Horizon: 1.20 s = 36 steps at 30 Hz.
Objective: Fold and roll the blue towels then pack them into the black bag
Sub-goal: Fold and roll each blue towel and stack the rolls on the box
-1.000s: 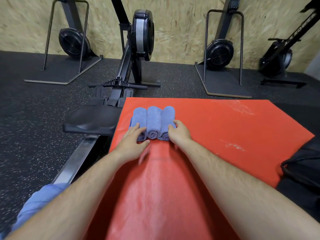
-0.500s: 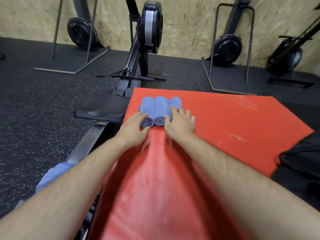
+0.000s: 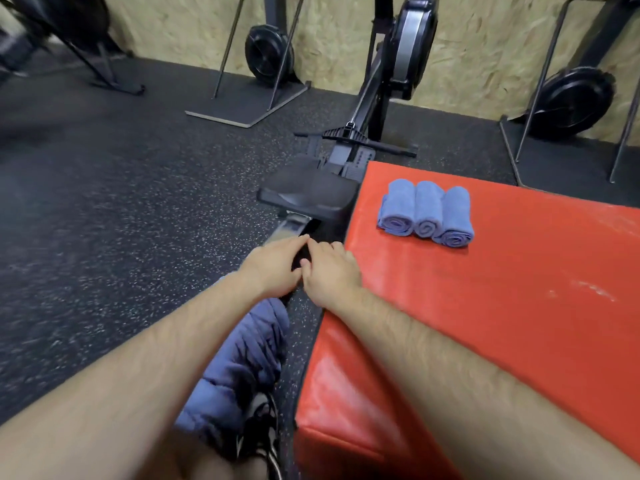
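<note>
Fingers [image 3: 293, 244] of the left hand [image 3: 273, 268] lie straight and close together, holding nothing. Those of the right hand [image 3: 334, 275] are close together too, loosely bent, just beside them at mid-frame. Three rolled blue towels [image 3: 426, 211] sit side by side on the red pad [image 3: 519, 289], upper right of centre. Crumpled blue fabric [image 3: 242, 355] lies below the hands.

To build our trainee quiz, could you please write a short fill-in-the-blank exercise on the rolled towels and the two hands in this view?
1. ___ rolled blue terry towels lie side by side.
2. They rest on top of a ___ padded vinyl block.
3. The left hand and the right hand, both near the block's edge, hold ___.

Missing words: three; red; nothing.
</note>
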### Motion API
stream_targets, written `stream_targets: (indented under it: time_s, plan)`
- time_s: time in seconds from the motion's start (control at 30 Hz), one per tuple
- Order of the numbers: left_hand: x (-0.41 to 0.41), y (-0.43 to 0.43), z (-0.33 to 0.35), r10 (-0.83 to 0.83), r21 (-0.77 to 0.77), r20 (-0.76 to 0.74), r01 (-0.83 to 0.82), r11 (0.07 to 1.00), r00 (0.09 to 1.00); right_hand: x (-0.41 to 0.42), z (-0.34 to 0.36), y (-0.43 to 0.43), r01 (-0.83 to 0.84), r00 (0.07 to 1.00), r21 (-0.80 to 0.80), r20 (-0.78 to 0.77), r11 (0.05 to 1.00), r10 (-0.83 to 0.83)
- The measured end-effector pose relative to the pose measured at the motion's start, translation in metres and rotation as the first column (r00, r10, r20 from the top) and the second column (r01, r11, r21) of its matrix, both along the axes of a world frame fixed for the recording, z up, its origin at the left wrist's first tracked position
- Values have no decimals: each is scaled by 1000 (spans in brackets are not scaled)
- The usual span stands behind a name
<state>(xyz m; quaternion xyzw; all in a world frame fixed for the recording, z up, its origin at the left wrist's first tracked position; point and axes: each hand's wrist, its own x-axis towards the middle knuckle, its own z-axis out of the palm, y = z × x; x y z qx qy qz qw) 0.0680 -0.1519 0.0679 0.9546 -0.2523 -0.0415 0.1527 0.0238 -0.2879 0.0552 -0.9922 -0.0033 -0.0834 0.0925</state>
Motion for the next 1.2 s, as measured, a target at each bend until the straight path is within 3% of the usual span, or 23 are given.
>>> stream_targets:
  time_s: [0.13,0.37,0.63,0.8,0.97,1.1,1.2]
  plan:
    - [3,62,-16,127,169,-140,-103,980,982,11,-14,62,-108,972,55,-204,993,117]
    - [17,140,-54,199,472,-334,-19,881,921,27,-73,144,-147,876,142,-440,979,196]
    - [30,165,-66,207,527,-379,27,849,902,47,-111,164,-157,910,41,-383,987,160]
    - [27,167,-67,235,506,-412,6,863,880,46,-107,161,-123,938,116,-309,986,153]
    - [25,171,-70,265,401,-437,-78,913,860,50,-89,140,55,954,330,-295,942,48]
    - [17,170,-62,294,517,-468,-12,856,833,45,-75,134,36,942,345,-325,938,83]
    - [12,175,-62,232,601,-416,74,796,879,33,-77,146,-32,898,368,-398,929,188]
